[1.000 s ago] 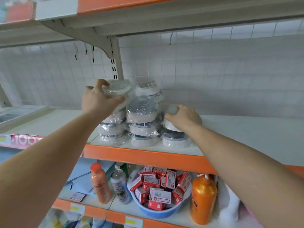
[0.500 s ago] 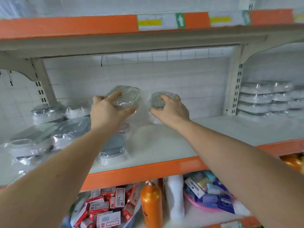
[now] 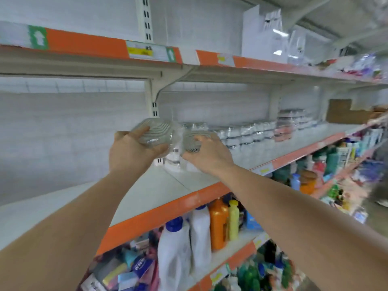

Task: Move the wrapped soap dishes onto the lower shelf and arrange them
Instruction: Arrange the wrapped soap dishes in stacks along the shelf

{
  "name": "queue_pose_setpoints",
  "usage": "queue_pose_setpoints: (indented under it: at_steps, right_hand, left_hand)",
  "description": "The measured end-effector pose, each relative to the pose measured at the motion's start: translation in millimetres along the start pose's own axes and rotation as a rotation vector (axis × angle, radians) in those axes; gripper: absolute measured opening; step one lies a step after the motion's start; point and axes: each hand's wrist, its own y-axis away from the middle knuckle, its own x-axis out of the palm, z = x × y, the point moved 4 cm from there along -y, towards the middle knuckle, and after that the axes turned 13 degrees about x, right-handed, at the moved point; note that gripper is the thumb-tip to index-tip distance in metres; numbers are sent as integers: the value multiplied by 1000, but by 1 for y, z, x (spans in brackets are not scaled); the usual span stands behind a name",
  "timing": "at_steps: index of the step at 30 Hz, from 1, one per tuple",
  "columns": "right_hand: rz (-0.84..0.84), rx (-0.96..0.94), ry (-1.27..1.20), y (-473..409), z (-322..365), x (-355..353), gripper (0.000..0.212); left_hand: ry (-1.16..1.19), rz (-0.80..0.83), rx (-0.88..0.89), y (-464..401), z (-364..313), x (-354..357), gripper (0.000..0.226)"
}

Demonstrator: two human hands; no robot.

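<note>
My left hand (image 3: 131,151) grips a plastic-wrapped soap dish (image 3: 154,132) with a ribbed top, held in the air above the white shelf (image 3: 153,190). My right hand (image 3: 206,153) grips a second wrapped soap dish (image 3: 194,140) right beside the first. Behind my hands a row of stacked wrapped soap dishes (image 3: 243,134) stands along the back of the shelf, running to the right.
Above runs an upper shelf with an orange edge (image 3: 88,44) and white packs (image 3: 262,32). A bracket post (image 3: 154,97) stands behind my hands. Below, bottles (image 3: 218,223) and packets fill the lower shelves. A cardboard box (image 3: 344,111) sits far right.
The view has swung to the right along the shelf. Both hands carried their soap dishes rightward, away from the first pile and toward the long row of stacked dishes.
</note>
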Motion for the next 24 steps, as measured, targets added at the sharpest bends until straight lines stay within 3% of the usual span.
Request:
queue_pose_setpoints:
  at_steps: [9,24]
  right_hand:
    - [13,107,-22,-74,-123,-54,65]
    - [-84,97,19,-264,-164,-66,67]
  left_hand:
    - [80,96,56,-44,-85,131,62]
    - [43,83,77,-180,-104,274,66]
